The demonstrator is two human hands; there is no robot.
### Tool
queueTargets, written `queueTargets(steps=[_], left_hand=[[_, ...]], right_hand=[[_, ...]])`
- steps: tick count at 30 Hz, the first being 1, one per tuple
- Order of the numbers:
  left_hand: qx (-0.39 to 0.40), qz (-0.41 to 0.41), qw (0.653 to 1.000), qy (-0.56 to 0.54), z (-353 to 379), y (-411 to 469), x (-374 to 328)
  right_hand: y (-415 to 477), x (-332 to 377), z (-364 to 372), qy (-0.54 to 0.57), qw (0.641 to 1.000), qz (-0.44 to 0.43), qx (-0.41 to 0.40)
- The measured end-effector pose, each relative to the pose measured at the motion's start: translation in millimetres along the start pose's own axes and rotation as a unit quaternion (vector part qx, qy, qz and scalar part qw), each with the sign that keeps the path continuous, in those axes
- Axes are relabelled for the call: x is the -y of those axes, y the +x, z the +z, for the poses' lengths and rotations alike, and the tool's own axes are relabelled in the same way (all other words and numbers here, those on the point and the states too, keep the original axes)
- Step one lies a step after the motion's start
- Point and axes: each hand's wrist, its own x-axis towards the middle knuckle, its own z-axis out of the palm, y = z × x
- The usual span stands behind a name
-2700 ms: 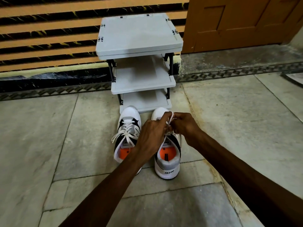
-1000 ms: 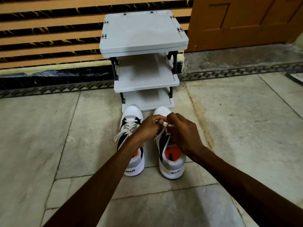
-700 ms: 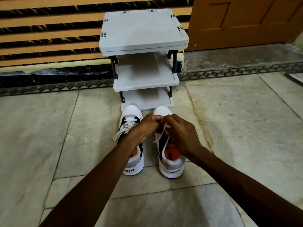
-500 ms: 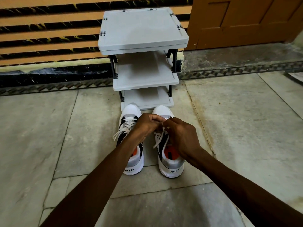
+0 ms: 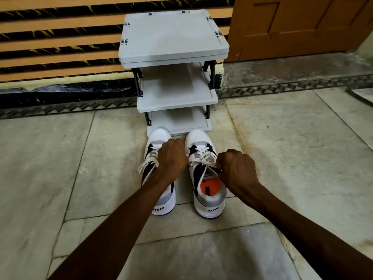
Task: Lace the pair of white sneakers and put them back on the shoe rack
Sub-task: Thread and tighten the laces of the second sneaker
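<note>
Currently: both hands pulling lace ends apart on the right sneaker, pair on the floor in front of the rack.

Grey stone-tile floor (image 5: 282,158) carries everything. Grey plastic three-tier shoe rack with black posts (image 5: 173,37) stands against the orange-and-black striped wall (image 5: 60,37), all shelves bare. Pair of white sneakers with black panels, toes just short of the bottom shelf: left sneaker (image 5: 159,138) partly hidden under the forearm, laces loose; right sneaker (image 5: 207,195) shows its orange insole. Left hand (image 5: 172,158) is a closed fist between the two sneakers, right hand (image 5: 236,170) closed beside the right sneaker's collar, each pinching an end of the white lace (image 5: 203,156) crossing its tongue.
</note>
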Motion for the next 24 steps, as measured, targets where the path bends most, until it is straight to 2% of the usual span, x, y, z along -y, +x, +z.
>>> queueTargets(steps=[5, 8, 10, 13, 15, 17, 19, 22, 24], left_hand=[[-0.006, 0.018, 1.0, 0.012, 0, -5, -2], [0.006, 0.009, 0.999, -0.03, -3, -6, -1], [0.013, -0.006, 0.996, -0.092, -4, -2, 3], [0.024, -0.025, 0.979, -0.2, -4, 3, 5], [0.016, -0.037, 0.959, -0.28, -4, 5, 3], [0.005, -0.05, 0.936, -0.349, -5, 5, -1], [-0.004, -0.073, 0.917, -0.391, -7, 5, -4], [-0.006, -0.106, 0.901, -0.422, -8, 6, -7], [-0.005, -0.114, 0.9, -0.422, -6, 7, -7]], right_hand=[[1, -6, -4, 0.029, 0.999, 0.024, 0.02], [1, -11, -14, 0.152, 0.987, 0.039, 0.028], [2, -15, -24, 0.316, 0.945, 0.067, 0.045], [4, -18, -31, 0.562, 0.813, 0.093, 0.116], [7, -17, -31, 0.622, 0.763, 0.092, 0.146], [9, -14, -27, 0.647, 0.742, 0.093, 0.15], [12, -11, -24, 0.648, 0.742, 0.101, 0.14], [17, -6, -20, 0.59, 0.793, 0.1, 0.114], [20, -3, -19, 0.566, 0.813, 0.1, 0.098]])
